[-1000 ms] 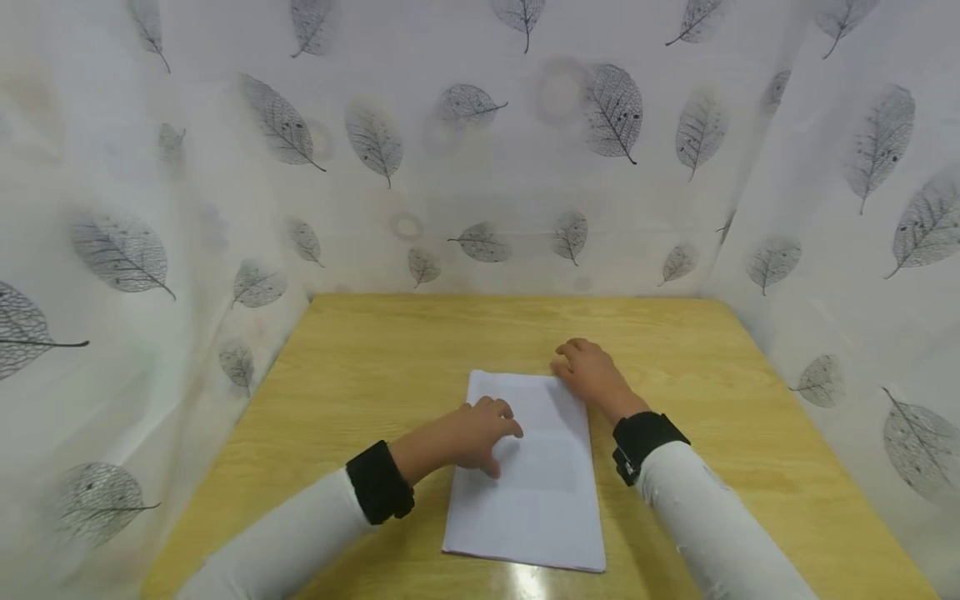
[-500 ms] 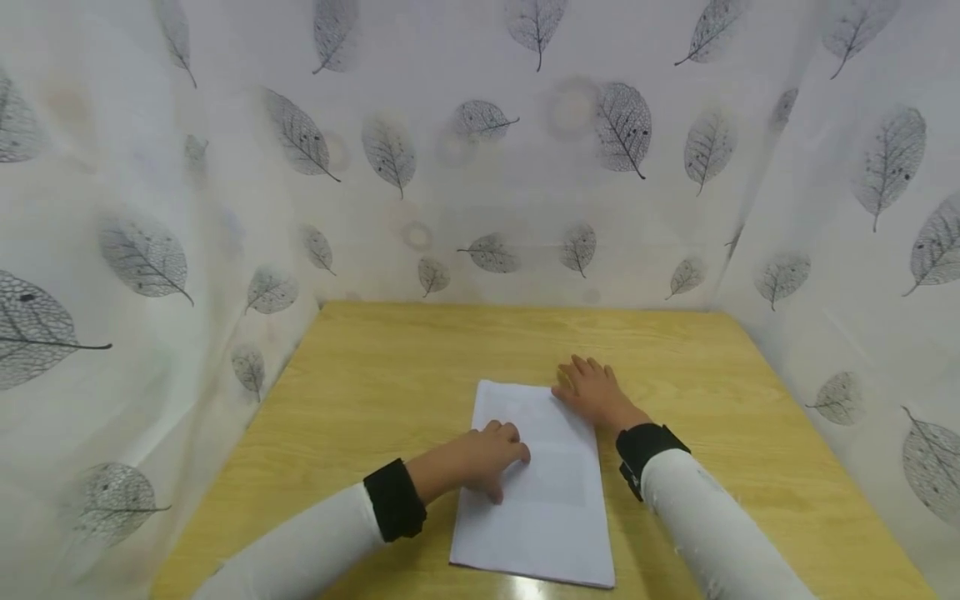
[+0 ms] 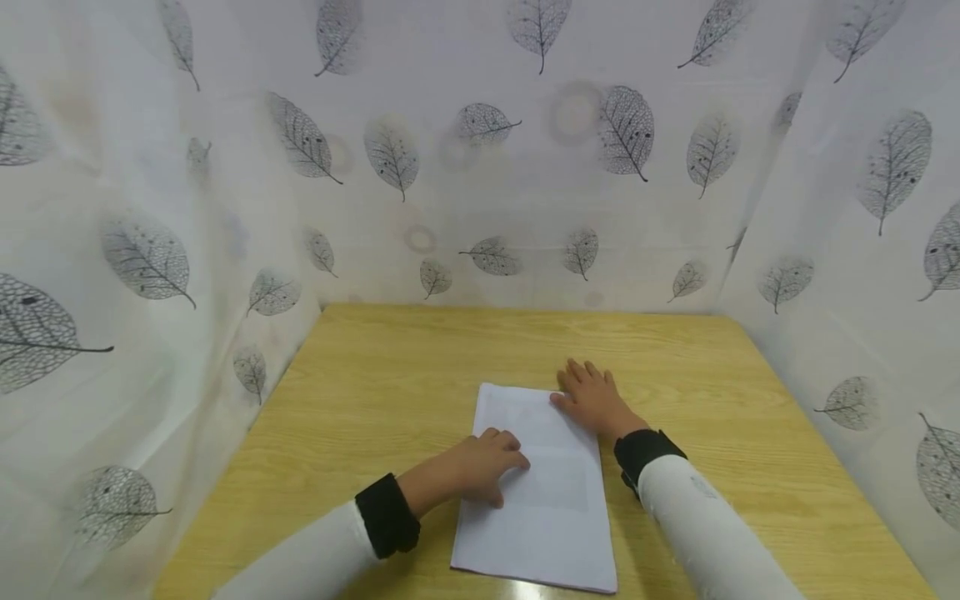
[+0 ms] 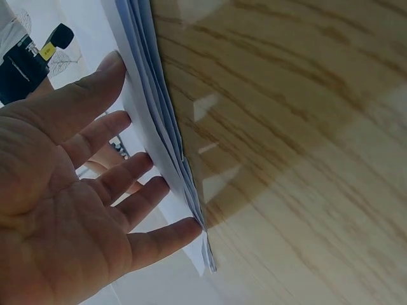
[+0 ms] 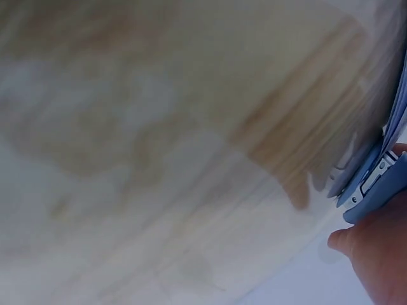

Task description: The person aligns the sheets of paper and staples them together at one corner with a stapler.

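Observation:
A stack of white paper (image 3: 536, 533) lies on the table; in the left wrist view its layered paper edge (image 4: 149, 76) shows. My left hand (image 3: 480, 465) rests on the stack's left side, fingers spread and loosely bent, fingertips touching the paper near that edge. At the far right corner is my right hand (image 3: 592, 402). In the right wrist view that hand (image 5: 381, 254) holds a blue stapler (image 5: 378, 194) with metal parts at the paper's edge. The head view hides the stapler beneath the hand, and much of the grip is out of sight.
The yellow wood-grain table (image 3: 375, 367) extends around the paper. A white leaf-printed curtain (image 3: 510, 192) hangs behind it and along both sides. Black bands with devices (image 3: 386, 517) sit on both wrists.
The right hand's fingers have straightened and spread at the paper's corner. My left hand stays on the paper, with its fingers slightly shifted. The head view has tilted a little.

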The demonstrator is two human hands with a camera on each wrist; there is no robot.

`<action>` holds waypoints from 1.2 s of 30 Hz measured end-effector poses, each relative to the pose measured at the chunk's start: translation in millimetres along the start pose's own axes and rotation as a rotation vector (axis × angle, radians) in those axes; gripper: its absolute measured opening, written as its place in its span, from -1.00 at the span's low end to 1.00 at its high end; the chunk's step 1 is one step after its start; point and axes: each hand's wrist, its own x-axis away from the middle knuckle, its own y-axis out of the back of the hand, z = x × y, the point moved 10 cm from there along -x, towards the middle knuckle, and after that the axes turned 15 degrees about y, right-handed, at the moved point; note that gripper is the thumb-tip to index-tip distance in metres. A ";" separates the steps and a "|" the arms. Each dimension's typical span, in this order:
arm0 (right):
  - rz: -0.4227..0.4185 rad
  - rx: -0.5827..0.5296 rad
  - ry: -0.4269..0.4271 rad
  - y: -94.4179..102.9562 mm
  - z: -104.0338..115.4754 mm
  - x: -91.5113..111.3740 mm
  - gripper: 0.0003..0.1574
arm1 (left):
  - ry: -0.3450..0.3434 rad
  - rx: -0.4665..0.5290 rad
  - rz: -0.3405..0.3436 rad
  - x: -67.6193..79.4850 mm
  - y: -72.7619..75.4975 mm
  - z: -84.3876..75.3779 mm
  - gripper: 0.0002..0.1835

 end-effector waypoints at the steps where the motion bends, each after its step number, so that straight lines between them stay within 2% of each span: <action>1: -0.002 -0.003 -0.003 0.6 -0.2 -0.1 -0.13 | -0.001 0.001 -0.002 0.6 1.4 -0.4 -0.30; 8: 0.037 0.027 -0.023 -3.7 1.2 -2.5 -0.07 | 0.007 -0.005 -0.008 3.3 4.0 -0.5 -0.30; 12: 0.007 0.078 -0.009 -2.1 5.1 -6.9 -0.03 | 0.020 -0.006 -0.036 3.5 8.2 2.7 -0.30; 15: 0.006 0.074 -0.003 -2.9 6.4 -9.8 -0.02 | 0.025 0.008 -0.038 2.6 8.6 5.1 -0.30; 20: 0.043 -0.115 -0.043 -5.5 -3.6 -6.0 -0.16 | 0.001 0.036 -0.028 0.9 2.3 4.2 -0.30; 22: 0.030 -0.211 -0.067 -2.0 -10.3 -3.1 -0.22 | -0.009 0.048 -0.027 0.6 1.4 2.2 -0.30; 26: -0.017 -0.374 -0.076 6.5 -18.6 0.0 -0.19 | 0.001 0.065 -0.016 0.7 2.1 0.1 -0.30; 28: -0.020 -0.406 -0.062 10.5 -17.7 1.7 -0.19 | 0.011 0.065 -0.017 1.4 3.4 0.1 -0.30; 31: -0.012 -0.375 -0.046 15.2 -17.3 5.5 -0.25 | 0.020 0.057 -0.016 2.2 3.9 0.1 -0.30; 36: -0.013 -0.262 -0.056 25.5 -20.1 16.3 -0.48 | 0.028 0.051 -0.011 5.1 5.6 -0.9 -0.31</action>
